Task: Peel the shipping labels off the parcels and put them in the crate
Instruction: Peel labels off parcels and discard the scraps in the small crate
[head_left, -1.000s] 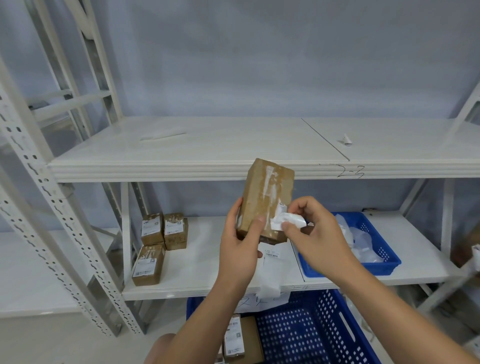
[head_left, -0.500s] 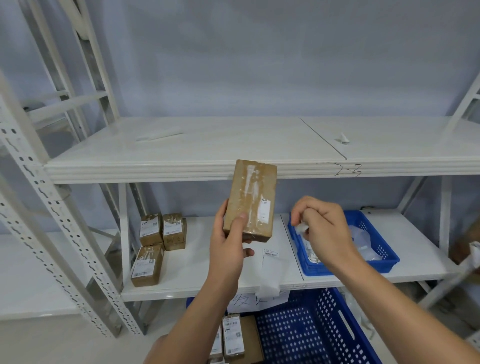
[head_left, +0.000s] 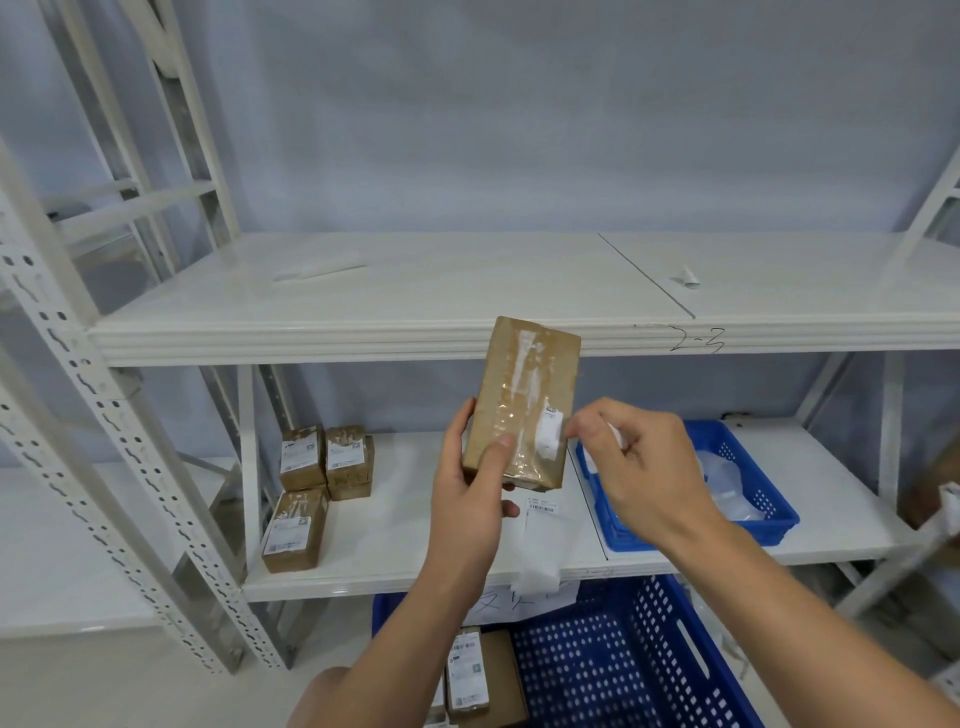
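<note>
The left hand (head_left: 467, 499) grips the parcel (head_left: 524, 395) upright in front of the shelf (head_left: 389, 525). The right hand (head_left: 639, 467), fingers curled, pinches the label (head_left: 549, 436) at its right edge, above the blue crate (head_left: 649, 670).

A plain, pale blue-grey wall (head_left: 519, 130) fills the view toward 12 o'clock, evenly lit, without hard shadows. Before it stands a white metal shelving rack. Its upper shelf (head_left: 415, 291) crosses the middle, two boards meeting at a seam toward 1 o'clock, with a handwritten mark (head_left: 696, 340) reading "2-3" on the front edge. A lower shelf (head_left: 395, 540) sits beneath. A perforated upright (head_left: 78, 395) slants down at 9 o'clock, a second rack frame (head_left: 130, 202) behind it at 10 o'clock. Pale floor (head_left: 130, 686) shows at 7 o'clock.
</note>
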